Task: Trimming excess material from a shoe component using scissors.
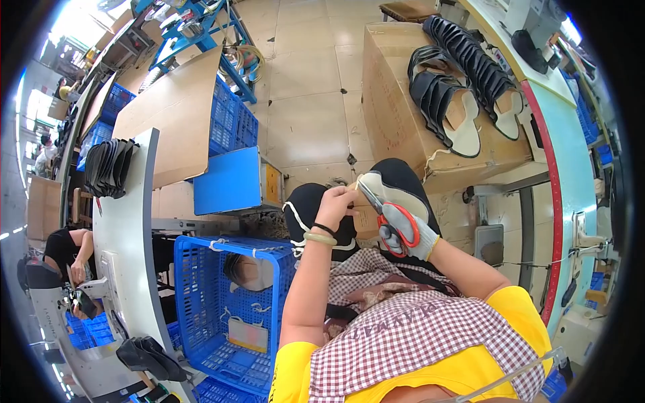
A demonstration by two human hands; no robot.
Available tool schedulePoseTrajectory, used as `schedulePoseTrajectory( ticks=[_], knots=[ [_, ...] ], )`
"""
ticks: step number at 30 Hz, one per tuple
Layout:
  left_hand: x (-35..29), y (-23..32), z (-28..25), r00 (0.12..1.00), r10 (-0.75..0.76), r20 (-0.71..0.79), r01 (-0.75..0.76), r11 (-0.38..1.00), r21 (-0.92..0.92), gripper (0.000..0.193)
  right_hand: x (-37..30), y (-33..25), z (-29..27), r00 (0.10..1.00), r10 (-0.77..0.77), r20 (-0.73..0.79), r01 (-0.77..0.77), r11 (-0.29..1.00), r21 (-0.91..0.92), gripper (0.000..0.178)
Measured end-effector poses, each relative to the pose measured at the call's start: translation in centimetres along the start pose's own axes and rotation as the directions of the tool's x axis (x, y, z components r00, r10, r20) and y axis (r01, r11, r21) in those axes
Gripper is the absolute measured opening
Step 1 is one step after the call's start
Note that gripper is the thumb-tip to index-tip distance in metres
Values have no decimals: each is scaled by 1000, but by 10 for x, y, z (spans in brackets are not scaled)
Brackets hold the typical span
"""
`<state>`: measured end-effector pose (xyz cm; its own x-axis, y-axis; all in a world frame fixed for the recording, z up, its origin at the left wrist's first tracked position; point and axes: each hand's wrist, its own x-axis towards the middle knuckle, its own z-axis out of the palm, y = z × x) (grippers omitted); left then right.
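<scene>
My right hand (411,234), in a grey work glove, grips red-handled scissors (402,230). Their blades point up and left, toward the fingertips of my left hand (334,207). Those bare fingers are pinched at the edge of a cream-lined black shoe upper (405,196), which lies over my right knee. The blade tips lie at that edge; whether they are between material I cannot make out. A white strip (289,213) runs along my left knee. Over my lap is a checked apron (403,336).
On the right, a cardboard box (396,101) carries stacked black shoe uppers (443,101). A blue plastic crate (195,295) stands at my left, with pieces inside. Beyond it are a blue-topped stool (227,185) and a cardboard sheet (175,114). A co-worker's arm (84,255) shows far left, beside a sewing machine.
</scene>
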<state>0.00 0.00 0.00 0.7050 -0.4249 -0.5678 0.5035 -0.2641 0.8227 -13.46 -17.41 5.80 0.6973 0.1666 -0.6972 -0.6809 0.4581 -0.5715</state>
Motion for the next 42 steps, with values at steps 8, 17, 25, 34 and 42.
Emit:
schedulePoseTrajectory(
  ticks=[8,17,25,34,42],
  knots=[
    [-44,0,12,964,232,129,-48,631,-774,6,-28,3,7,992,23,126,-60,954,293,42],
    [-82,1,31,882,422,-209,-406,456,-792,5,-29,-2,34,948,-20,316,-96,933,348,44],
    [-98,-20,52,860,470,-200,-429,453,-781,3,-49,3,45,982,16,186,-61,969,240,38],
    [-129,-48,61,841,535,80,-317,607,-729,7,-73,5,45,991,9,136,-51,949,310,35],
    [-150,-64,24,750,640,169,-491,709,-506,5,-79,17,40,988,-72,140,40,975,217,38]
  ],
)
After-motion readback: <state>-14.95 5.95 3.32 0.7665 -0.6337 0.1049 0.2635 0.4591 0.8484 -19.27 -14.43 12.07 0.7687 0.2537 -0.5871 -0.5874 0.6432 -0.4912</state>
